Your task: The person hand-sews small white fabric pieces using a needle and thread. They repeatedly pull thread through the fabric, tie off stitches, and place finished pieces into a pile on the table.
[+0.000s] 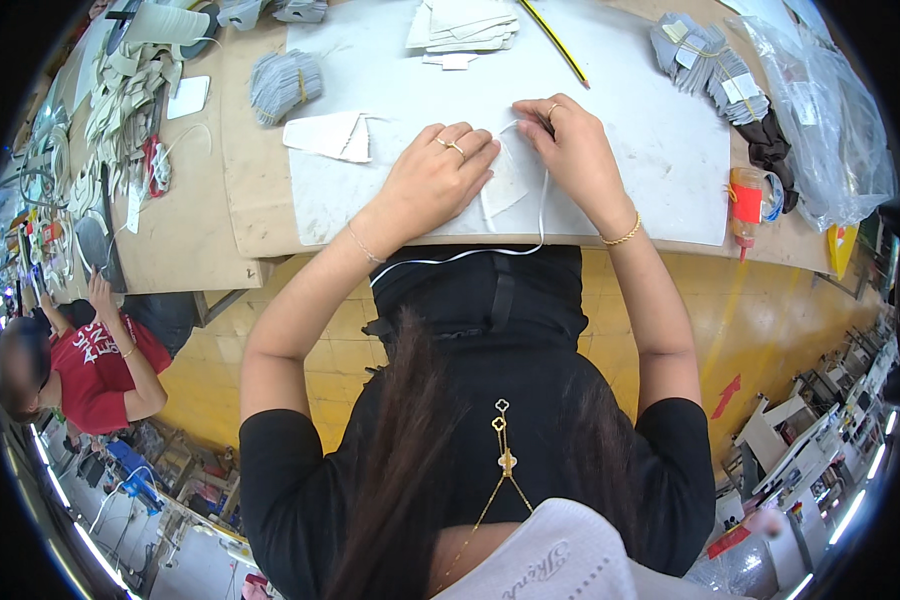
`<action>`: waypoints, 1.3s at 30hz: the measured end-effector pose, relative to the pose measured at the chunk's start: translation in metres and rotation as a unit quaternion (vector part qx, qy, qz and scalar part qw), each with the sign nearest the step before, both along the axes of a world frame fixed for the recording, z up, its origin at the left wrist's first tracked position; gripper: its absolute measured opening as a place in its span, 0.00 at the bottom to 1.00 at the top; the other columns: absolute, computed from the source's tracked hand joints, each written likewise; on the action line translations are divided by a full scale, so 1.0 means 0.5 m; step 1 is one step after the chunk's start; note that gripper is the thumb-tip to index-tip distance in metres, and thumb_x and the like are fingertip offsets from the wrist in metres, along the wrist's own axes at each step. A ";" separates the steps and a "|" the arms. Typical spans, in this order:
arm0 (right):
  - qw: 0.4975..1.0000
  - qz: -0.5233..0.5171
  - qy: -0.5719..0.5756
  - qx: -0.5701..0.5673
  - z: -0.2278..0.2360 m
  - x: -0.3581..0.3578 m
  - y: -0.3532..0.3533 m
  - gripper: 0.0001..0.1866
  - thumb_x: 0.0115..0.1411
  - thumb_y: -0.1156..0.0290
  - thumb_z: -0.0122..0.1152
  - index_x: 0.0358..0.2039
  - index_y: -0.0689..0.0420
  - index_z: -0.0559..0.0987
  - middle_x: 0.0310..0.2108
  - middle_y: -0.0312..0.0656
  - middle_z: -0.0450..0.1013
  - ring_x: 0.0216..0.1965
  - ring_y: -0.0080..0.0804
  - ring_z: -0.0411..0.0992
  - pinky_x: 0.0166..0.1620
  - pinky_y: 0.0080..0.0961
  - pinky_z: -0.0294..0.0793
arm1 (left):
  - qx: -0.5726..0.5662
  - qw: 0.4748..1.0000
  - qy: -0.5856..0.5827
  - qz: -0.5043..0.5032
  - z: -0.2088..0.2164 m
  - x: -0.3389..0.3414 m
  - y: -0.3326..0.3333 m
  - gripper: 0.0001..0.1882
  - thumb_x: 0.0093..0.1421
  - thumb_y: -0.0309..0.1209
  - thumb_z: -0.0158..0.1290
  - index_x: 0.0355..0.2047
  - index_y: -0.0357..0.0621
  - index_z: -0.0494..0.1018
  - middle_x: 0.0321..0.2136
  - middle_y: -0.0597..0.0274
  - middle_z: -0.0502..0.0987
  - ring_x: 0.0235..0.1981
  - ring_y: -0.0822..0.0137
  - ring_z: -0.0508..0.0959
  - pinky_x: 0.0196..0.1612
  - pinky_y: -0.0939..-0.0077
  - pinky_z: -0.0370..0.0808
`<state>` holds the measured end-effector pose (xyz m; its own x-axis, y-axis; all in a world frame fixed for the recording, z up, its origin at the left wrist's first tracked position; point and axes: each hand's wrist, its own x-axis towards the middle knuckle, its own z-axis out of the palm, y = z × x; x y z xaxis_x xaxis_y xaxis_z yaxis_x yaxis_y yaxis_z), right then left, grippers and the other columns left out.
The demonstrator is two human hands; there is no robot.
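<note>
My left hand (442, 172) rests on the white-covered table, its fingers together and curled at the edge of a small off-white fabric piece (506, 190). Most of its fingertips are hidden. To its right, my right hand (575, 150) is closed, thumb and forefinger pinching a thin white cord (545, 205) near the top of that piece. The cord hangs over the table edge and runs left across my lap. Another off-white fabric piece (335, 136), folded, lies left of my left hand.
A grey fabric bundle (286, 86), stacked off-white pieces (462, 25) and a yellow-black pencil (555, 42) lie farther back. At right are tied grey bundles (708, 62), clear plastic (820, 120) and a red-labelled bottle (746, 210). Fabric strips (130, 110) and a person in red (105, 365) are at left.
</note>
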<state>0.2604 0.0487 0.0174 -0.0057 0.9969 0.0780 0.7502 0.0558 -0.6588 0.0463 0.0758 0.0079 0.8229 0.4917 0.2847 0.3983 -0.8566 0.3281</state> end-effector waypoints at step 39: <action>0.965 0.125 -0.196 0.122 0.023 -0.022 -0.114 0.19 0.50 0.80 0.65 0.44 0.55 0.85 0.28 0.36 0.69 0.26 0.27 0.74 0.29 0.25 0.75 | 0.008 0.995 -0.056 0.085 -0.026 -0.006 -0.052 0.14 0.56 0.34 0.64 0.41 0.45 0.80 0.48 0.65 0.78 0.49 0.60 0.75 0.52 0.61 0.68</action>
<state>0.2495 -0.0083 0.0288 -0.3206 0.9126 0.2536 0.8817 0.3854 -0.2721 0.0432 0.0498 -0.0053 0.6909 0.6154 0.3793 0.4991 -0.7856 0.3656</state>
